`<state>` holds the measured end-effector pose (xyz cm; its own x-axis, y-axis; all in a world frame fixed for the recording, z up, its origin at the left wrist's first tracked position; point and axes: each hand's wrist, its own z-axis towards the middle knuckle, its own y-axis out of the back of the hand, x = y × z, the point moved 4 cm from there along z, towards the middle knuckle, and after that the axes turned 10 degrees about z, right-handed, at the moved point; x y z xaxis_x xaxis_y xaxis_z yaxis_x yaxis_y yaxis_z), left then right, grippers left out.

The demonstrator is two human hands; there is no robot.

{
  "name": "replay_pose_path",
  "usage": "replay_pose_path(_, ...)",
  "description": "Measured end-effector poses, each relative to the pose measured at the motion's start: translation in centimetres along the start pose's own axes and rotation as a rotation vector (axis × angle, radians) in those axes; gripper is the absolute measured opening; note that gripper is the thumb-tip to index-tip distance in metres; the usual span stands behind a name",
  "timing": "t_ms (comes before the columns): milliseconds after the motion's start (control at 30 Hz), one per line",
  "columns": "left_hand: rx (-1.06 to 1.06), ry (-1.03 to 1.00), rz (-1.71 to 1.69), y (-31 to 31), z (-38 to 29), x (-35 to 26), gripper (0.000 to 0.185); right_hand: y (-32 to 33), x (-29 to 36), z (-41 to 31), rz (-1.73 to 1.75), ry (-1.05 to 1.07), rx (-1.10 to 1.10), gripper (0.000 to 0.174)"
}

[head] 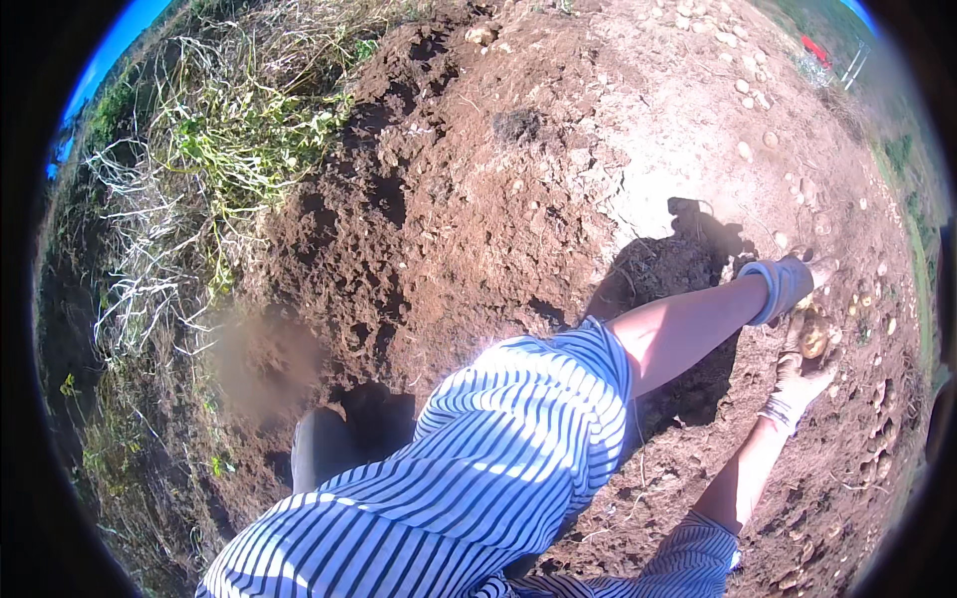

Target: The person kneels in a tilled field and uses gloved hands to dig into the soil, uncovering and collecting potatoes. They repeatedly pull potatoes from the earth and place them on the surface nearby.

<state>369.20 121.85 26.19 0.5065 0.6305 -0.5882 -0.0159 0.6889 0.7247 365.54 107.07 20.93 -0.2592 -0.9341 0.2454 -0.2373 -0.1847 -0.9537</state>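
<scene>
My right hand (798, 381), in a pale, soil-stained glove, holds a yellowish potato (814, 336) between thumb and fingers just above the soil. Beside it, higher in the view, is my left hand (806, 273), wearing a glove with a thick grey-blue cuff. Its fingers point toward the ground and are partly hidden, so its grip is unclear. Around both hands, several small potatoes (866, 299) lie on the brown soil (777, 478). My striped shirt (478, 463) fills the lower middle.
Loose, clumpy soil (463, 209) spreads across the middle. Uprooted dry and green stalks (232, 157) are heaped at the left. More potatoes (742, 86) lie scattered at the upper right. A grey-clad leg (320, 448) shows at the lower left. Something red (815, 51) stands far off.
</scene>
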Motion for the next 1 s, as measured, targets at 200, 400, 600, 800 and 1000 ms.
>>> replay_pose_path(200, 0.216, -0.126, 0.247, 13.5, -4.0, 8.2, 0.058, -6.8, 3.1, 9.0, -0.522, 0.203, 0.375, 0.06)
replay_pose_path(400, 0.138, 1.004, 0.151, 40.0, -38.9, 19.5, 0.067, 5.8, -34.8, -1.0, -0.829, -0.619, 0.38, 0.029)
replay_pose_path(600, -0.501, 1.458, -0.212, 46.5, -67.8, 14.6, 0.062, 9.3, -52.7, -3.4, -2.302, -0.289, 0.887, 0.037)
replay_pose_path(800, -0.367, 1.587, -0.373, 39.1, -61.6, 32.4, 0.039, 8.6, -53.4, -1.5, -2.474, -0.22, 1.075, 0.045)
replay_pose_path(1000, 0.259, 0.782, 0.096, 24.6, -29.8, 51.1, 0.04, 7.0, -54.5, -1.4, -2.482, -0.481, 1.136, 0.041)
